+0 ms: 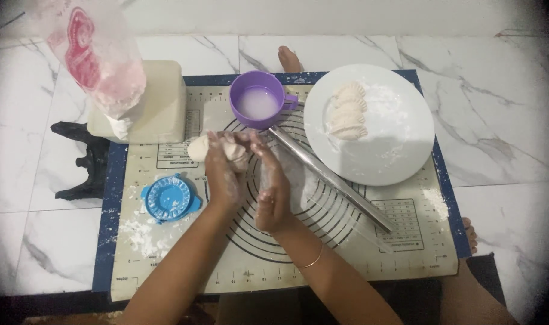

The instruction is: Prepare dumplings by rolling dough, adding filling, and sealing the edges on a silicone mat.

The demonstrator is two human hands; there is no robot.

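My left hand (pixel 223 171) and my right hand (pixel 271 189) are both closed on a lump of pale dough (pixel 217 147) over the beige baking mat (pixel 274 265). The dough stretches left past my left fingers. Flour coats both hands. A steel rolling pin (pixel 328 177) lies slanted just right of my right hand. A blue round dumpling press (pixel 169 198) lies on the mat left of my left hand, with loose flour below it.
A purple cup (pixel 257 99) of cloudy water stands behind the dough. A white plate (pixel 395 150) holds three shaped dumplings (pixel 348 111) and flour. A plastic bag (pixel 97 54) rests on a cream box (pixel 160 105). My feet (pixel 288 59) touch the marble floor.
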